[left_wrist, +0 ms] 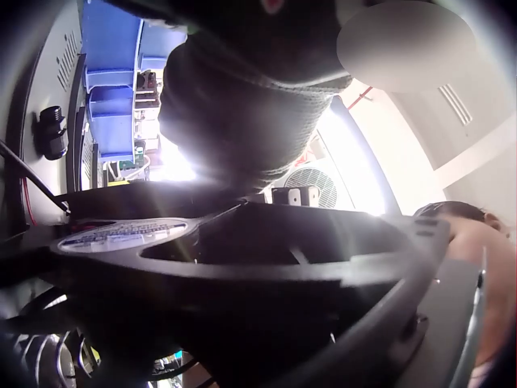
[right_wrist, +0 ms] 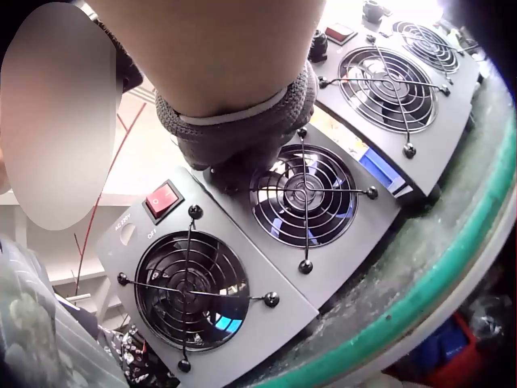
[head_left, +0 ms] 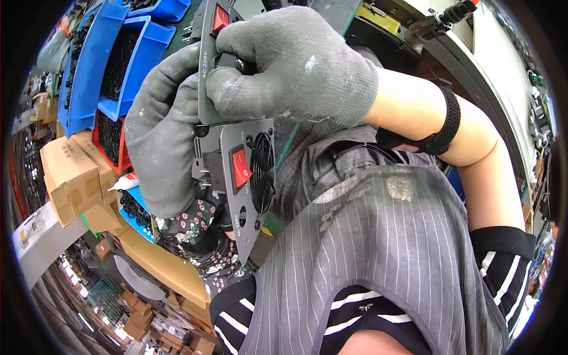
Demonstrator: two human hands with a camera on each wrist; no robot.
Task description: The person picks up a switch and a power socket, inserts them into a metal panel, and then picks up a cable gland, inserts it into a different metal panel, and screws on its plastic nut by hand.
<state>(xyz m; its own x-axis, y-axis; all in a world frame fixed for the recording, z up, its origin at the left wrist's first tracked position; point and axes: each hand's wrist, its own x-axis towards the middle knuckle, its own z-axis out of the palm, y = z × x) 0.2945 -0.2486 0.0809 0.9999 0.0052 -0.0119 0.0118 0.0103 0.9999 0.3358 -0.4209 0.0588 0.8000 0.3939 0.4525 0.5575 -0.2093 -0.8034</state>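
My gloved right hand (head_left: 302,65) pinches a black cable gland (head_left: 231,62) between thumb and forefinger, at the front of a grey fan panel (head_left: 207,89) marked AC 220V. Behind that panel my gloved left hand (head_left: 163,136) is curled in against it, its fingertips hidden. Above the gland sits a red rocker switch (head_left: 220,19). In the right wrist view the right hand's glove (right_wrist: 242,137) is at the middle panel, by its round wire fan guard (right_wrist: 303,194). Up close in the left wrist view is a black fan frame (left_wrist: 266,271).
Nearer my body stands a second panel (head_left: 228,236) with a red switch (head_left: 239,167). Beyond the middle one is another fan panel (right_wrist: 428,121). Blue bins (head_left: 142,59) of black parts, a red bin (head_left: 121,160) and cardboard boxes (head_left: 71,177) lie left. The bench has a green edge (right_wrist: 420,303).
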